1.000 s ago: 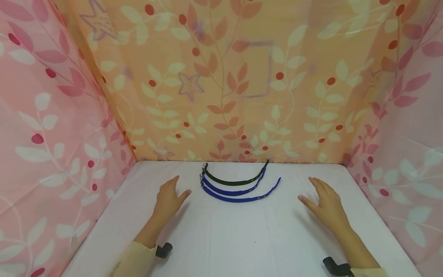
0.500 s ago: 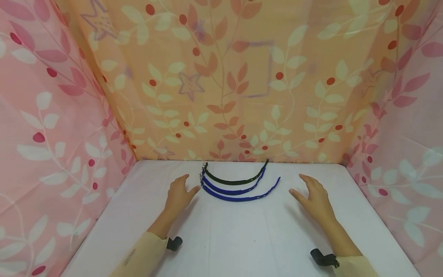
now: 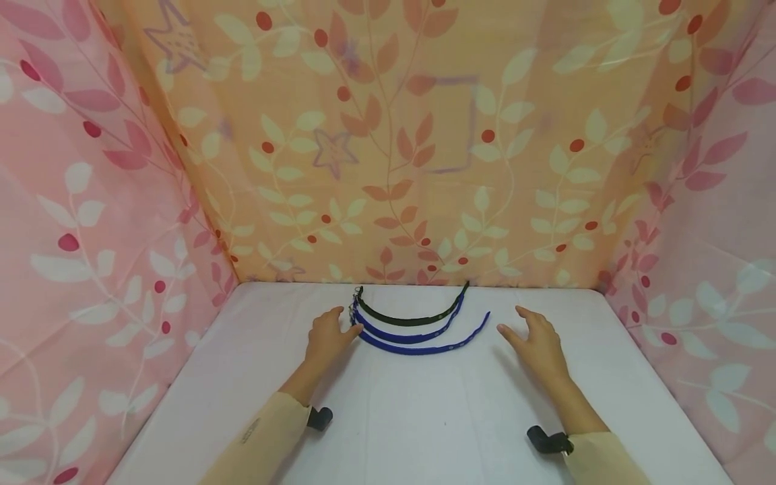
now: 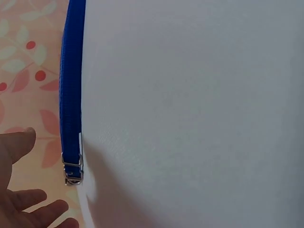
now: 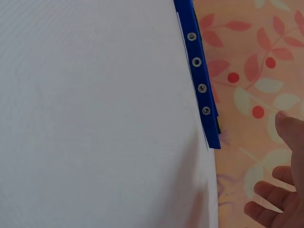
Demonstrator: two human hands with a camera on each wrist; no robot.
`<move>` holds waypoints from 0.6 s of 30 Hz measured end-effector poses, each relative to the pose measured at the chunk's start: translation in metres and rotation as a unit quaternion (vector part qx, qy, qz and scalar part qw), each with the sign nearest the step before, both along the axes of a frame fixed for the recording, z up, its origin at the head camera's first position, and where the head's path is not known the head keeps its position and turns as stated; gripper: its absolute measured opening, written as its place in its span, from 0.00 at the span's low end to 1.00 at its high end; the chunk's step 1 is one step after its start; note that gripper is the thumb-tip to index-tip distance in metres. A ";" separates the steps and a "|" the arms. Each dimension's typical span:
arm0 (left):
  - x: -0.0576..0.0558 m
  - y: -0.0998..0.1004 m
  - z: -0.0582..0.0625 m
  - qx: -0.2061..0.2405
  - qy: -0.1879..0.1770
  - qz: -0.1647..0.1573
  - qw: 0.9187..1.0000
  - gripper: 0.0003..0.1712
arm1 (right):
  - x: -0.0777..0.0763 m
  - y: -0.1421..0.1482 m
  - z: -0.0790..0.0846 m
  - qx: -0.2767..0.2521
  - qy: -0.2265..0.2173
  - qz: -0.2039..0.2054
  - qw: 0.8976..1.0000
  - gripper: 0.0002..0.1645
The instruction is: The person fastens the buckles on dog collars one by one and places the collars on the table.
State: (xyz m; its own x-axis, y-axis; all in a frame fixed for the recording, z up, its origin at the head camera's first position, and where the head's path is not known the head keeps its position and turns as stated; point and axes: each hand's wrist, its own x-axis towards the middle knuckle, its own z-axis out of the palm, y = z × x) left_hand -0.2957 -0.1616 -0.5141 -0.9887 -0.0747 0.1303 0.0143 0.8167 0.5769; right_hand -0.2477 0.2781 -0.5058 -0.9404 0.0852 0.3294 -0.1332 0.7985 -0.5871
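At the far side of the white cloth-covered table (image 3: 418, 421): three thin curved straps, nested; dark green strap (image 3: 400, 322) at back, bright blue middle strap (image 3: 403, 339), bright blue front strap (image 3: 418, 351) closest to me.
Strap axis: long way left to right, bowed toward the near side, between the hands; silver metal buckle (image 4: 72, 165) end left, round metal eyelets (image 5: 196, 62) end right.
Left hand (image 3: 327, 340): nearer one; straps lie to its right, thumb overlapping their left end from above, but left wrist view shows a gap. Fingers loosely spread, grasping nothing.
Right hand (image 3: 539, 343): straps lie to its left, front one's free tip just beside the thumb, apart. Fingers relaxed, grasping nothing.
Versus half a second ago: both hands further in; left thumb was just beside the strap ends, now overlaps them. Straps look unmoved.
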 end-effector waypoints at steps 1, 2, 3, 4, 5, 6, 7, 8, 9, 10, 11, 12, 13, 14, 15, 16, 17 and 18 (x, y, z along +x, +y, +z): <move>-0.002 0.001 -0.001 -0.002 0.001 0.000 1.000 0.44 | -0.001 -0.001 -0.001 0.001 -0.001 -0.001 1.000 0.48; -0.003 0.002 -0.002 -0.004 0.000 0.001 1.000 0.44 | -0.003 -0.002 -0.002 0.001 -0.003 -0.002 1.000 0.48; -0.004 0.003 -0.002 -0.004 0.000 0.003 1.000 0.43 | -0.004 -0.003 -0.002 0.003 -0.004 -0.003 1.000 0.48; -0.006 0.004 -0.003 -0.004 0.001 0.003 1.000 0.43 | -0.006 -0.004 -0.003 0.004 -0.007 -0.003 1.000 0.48; -0.007 0.004 -0.003 -0.005 0.003 0.004 1.000 0.42 | -0.008 -0.004 -0.004 0.006 -0.010 -0.003 1.000 0.48; -0.008 0.004 -0.003 -0.005 0.006 0.004 1.000 0.42 | -0.010 -0.005 -0.005 0.007 -0.015 -0.003 1.000 0.49; -0.009 0.004 -0.002 -0.005 0.008 0.005 1.000 0.42 | -0.012 -0.007 -0.005 0.010 -0.018 -0.004 1.000 0.49; -0.010 0.005 -0.002 -0.004 0.009 0.006 1.000 0.42 | -0.014 -0.008 -0.005 0.011 -0.023 -0.004 1.000 0.49; -0.010 0.005 -0.002 -0.005 0.011 0.008 1.000 0.42 | -0.016 -0.009 -0.006 0.011 -0.027 -0.004 1.000 0.49; -0.011 0.005 -0.002 -0.007 0.012 0.008 1.000 0.41 | -0.018 -0.010 -0.006 0.012 -0.030 -0.004 0.999 0.49; -0.011 0.005 -0.003 -0.008 0.012 0.010 1.000 0.41 | -0.019 -0.012 -0.007 0.012 -0.034 -0.005 0.999 0.48; -0.012 0.006 -0.003 -0.008 0.012 0.011 1.000 0.41 | -0.021 -0.013 -0.007 0.013 -0.035 -0.006 0.999 0.47; -0.012 0.006 -0.004 -0.009 0.013 0.011 1.000 0.41 | -0.022 -0.014 -0.008 0.014 -0.036 -0.007 0.999 0.46; -0.012 0.007 -0.005 -0.010 0.014 0.012 1.000 0.41 | -0.024 -0.016 -0.009 0.016 -0.036 -0.007 0.999 0.45; -0.013 0.008 -0.006 -0.010 0.016 0.013 1.000 0.40 | -0.025 -0.017 -0.009 0.018 -0.037 -0.007 0.999 0.45; -0.013 0.008 -0.007 -0.011 0.016 0.014 1.000 0.40 | -0.026 -0.019 -0.010 0.022 -0.038 -0.007 0.999 0.44; -0.014 0.009 -0.008 -0.013 0.019 0.014 1.000 0.40 | -0.027 -0.020 -0.011 0.024 -0.039 -0.008 0.999 0.44; -0.014 0.009 -0.008 -0.015 0.022 0.015 1.000 0.39 | -0.029 -0.021 -0.011 0.028 -0.039 -0.010 0.999 0.44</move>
State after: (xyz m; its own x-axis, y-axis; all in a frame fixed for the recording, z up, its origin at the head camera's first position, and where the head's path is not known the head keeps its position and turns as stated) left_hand -0.3098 -0.1524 -0.5222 -0.9795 -0.0988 0.1753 0.0147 0.8338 0.5519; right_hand -0.2763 0.2570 -0.5169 -0.9620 0.0868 0.2590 -0.0727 0.8327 -0.5489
